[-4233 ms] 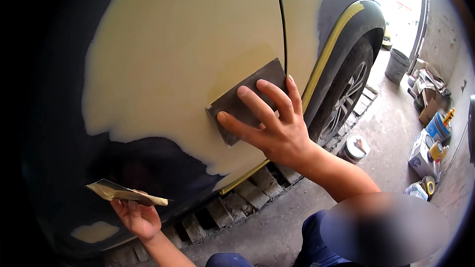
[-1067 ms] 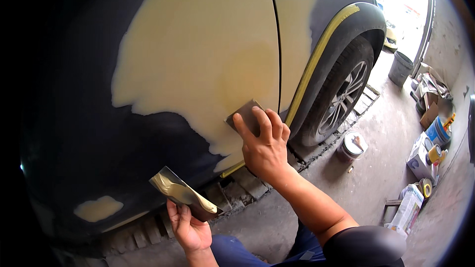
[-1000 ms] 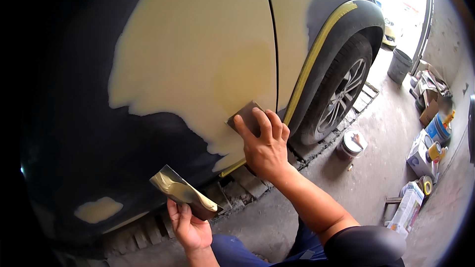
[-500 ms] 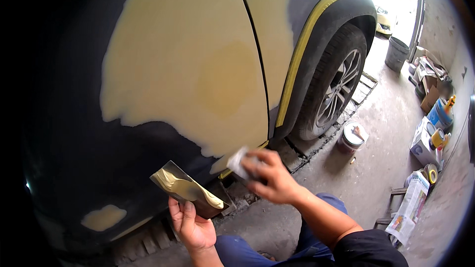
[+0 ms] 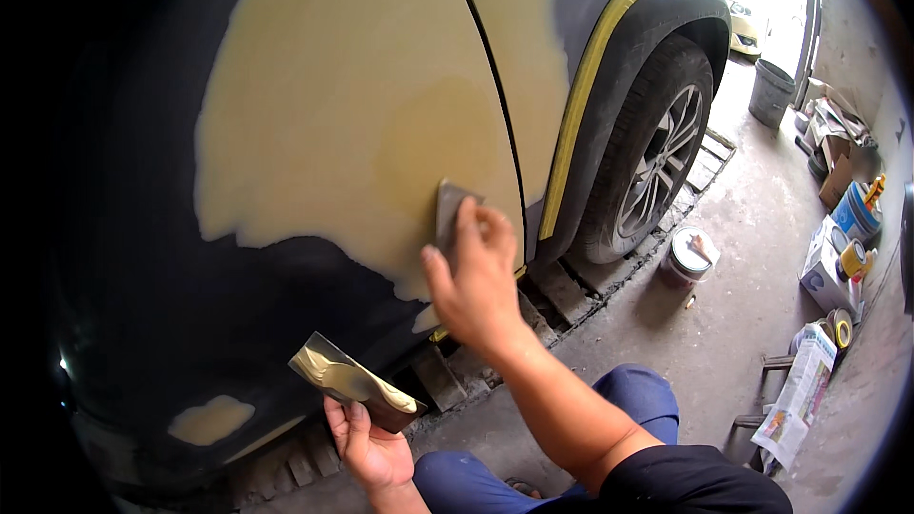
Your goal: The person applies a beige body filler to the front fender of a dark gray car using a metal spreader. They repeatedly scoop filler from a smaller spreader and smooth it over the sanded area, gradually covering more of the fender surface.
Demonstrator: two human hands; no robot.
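My left hand is closed on the lower edge of a flat rectangular metal plate, and a ridge of creamy yellow putty lies along that plate. Higher up, my right hand grips a grey putty scraper, its blade at the lower right of the car door. A broad, dried-looking yellow filler patch covers much of the dark door, with a deeper-toned area just above the scraper. Whether the blade touches the surface cannot be made out. Another small filler patch shows low on the left.
Yellow tape edges the wheel arch above the wheel. On the floor to the right stand a lidded can and a dark bucket. Boxes, tape rolls and a newspaper-covered stool line the wall.
My right hand has moved up and left with the scraper, from beside the sill to the door's filler patch. The white wad seen at it earlier no longer shows. My left hand has barely moved.
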